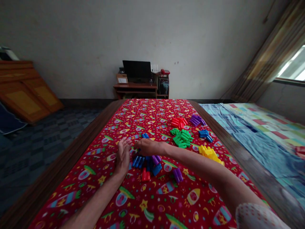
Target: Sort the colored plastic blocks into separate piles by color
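Note:
My left hand is held on edge over the red patterned cloth, fingers stretched out, with nothing in it. It is just left of a small mixed pile. My right hand reaches across from the right above that pile, its fingers curled downward; anything in them is hidden. Below the hands are blue building blocks, a purple block and a red block. Another blue block shows just beyond my right hand. A separate purple block lies nearer to me on the right.
Sorted blocks lie along the right side: red, purple, green, blue and yellow. The cloth covers a long wooden table. A bed adjoins the right; a computer desk stands beyond.

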Demonstrator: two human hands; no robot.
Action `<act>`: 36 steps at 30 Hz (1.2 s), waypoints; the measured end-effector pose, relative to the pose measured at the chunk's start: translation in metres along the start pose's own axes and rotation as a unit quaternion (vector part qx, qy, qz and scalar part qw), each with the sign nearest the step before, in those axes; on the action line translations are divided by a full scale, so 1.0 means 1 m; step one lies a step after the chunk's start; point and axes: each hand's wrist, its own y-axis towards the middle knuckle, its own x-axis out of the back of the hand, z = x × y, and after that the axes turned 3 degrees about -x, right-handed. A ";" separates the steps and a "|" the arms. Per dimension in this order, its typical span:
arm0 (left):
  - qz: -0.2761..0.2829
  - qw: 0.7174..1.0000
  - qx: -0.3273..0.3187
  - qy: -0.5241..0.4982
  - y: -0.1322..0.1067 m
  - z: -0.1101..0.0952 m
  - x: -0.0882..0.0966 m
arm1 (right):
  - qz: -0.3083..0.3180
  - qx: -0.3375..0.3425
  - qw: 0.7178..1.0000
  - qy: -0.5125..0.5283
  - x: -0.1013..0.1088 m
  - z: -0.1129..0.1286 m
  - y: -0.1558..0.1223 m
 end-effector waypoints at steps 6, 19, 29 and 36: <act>0.090 0.991 -0.018 0.094 0.003 -0.010 -0.005 | -0.087 -0.079 0.980 0.158 0.042 -0.026 -0.052; 0.422 0.850 -0.094 0.303 0.016 -0.048 0.027 | -0.165 -0.397 0.899 0.091 0.065 -0.113 -0.271; 0.345 0.909 -0.044 0.230 0.019 -0.058 0.015 | -0.279 -0.424 0.862 0.018 0.060 -0.106 -0.276; 0.285 0.940 -0.057 0.180 -0.021 -0.105 -0.019 | -0.147 -0.155 0.959 0.187 0.082 0.001 -0.183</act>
